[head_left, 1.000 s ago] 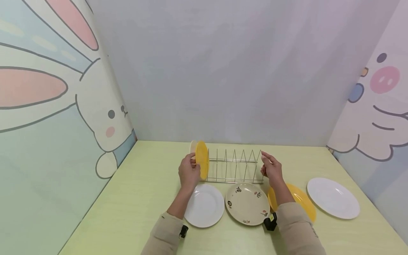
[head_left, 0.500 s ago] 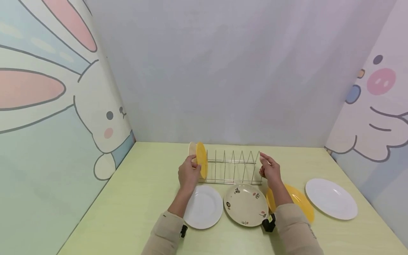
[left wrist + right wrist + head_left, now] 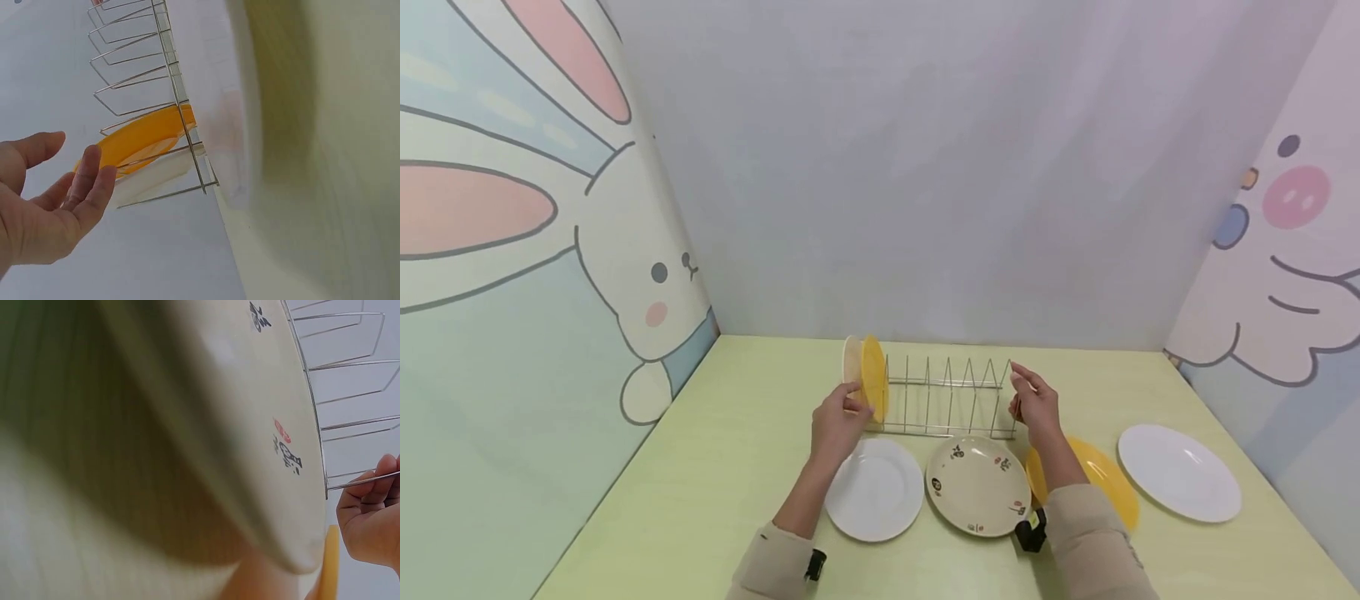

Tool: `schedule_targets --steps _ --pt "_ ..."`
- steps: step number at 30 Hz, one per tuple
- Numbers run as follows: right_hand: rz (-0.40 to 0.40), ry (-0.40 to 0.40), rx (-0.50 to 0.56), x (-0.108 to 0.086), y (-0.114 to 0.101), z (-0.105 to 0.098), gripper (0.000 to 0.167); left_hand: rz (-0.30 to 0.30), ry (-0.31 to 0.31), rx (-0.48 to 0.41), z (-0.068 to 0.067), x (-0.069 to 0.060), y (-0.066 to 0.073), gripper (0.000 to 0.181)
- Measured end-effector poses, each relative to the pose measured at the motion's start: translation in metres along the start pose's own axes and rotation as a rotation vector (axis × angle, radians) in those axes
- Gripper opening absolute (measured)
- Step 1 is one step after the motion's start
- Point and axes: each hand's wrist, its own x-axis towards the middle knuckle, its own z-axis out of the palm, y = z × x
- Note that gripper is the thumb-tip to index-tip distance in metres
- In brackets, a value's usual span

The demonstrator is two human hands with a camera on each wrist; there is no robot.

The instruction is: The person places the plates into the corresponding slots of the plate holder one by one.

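A wire dish rack (image 3: 951, 382) stands at the back of the table. In its left end a yellow plate (image 3: 873, 379) and a cream plate (image 3: 852, 360) stand on edge, side by side. Just in front of them is my left hand (image 3: 838, 423). The left wrist view shows its fingers (image 3: 90, 181) spread loosely from the thumb, holding nothing, close to the yellow plate's rim. At the rack's right end my right hand (image 3: 1036, 407) pinches the end wire. The right wrist view shows its curled fingers (image 3: 375, 487) at that wire.
In front of the rack lie a white plate (image 3: 876, 492) and a cream patterned plate (image 3: 978, 487). Another yellow plate (image 3: 1097, 475) lies partly under my right forearm. A white oval plate (image 3: 1180, 473) is at the far right. Printed walls border the table (image 3: 700, 483).
My left hand has let go of the upright yellow plate and drawn back slightly toward me. That plate stays standing in the rack. My right hand keeps its hold on the rack's end.
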Motion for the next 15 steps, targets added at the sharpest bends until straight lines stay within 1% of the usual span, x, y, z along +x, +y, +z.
schedule_targets --steps 2,5,8,10,11,15 --pt "-0.002 0.001 0.002 0.000 0.000 0.000 0.049 0.050 -0.068 -0.019 -0.005 -0.002 -0.003 0.039" --pt "-0.005 0.003 -0.002 0.000 0.001 0.000 0.049 0.143 -0.198 -0.036 -0.013 -0.003 -0.012 0.042" --pt "-0.007 0.004 -0.007 0.000 0.002 -0.001 0.048 0.206 -0.324 -0.029 -0.022 -0.004 -0.022 0.046" --pt "-0.009 0.006 -0.008 0.000 0.003 -0.001 0.047 0.223 -0.393 -0.016 -0.028 -0.004 -0.028 0.049" --pt "-0.009 0.007 -0.007 0.000 0.003 -0.001 0.047 0.221 -0.427 -0.010 -0.030 -0.003 -0.031 0.051" --pt "-0.001 0.006 -0.002 0.000 0.002 -0.001 0.046 0.186 -0.551 -0.013 -0.041 -0.002 -0.039 0.057"
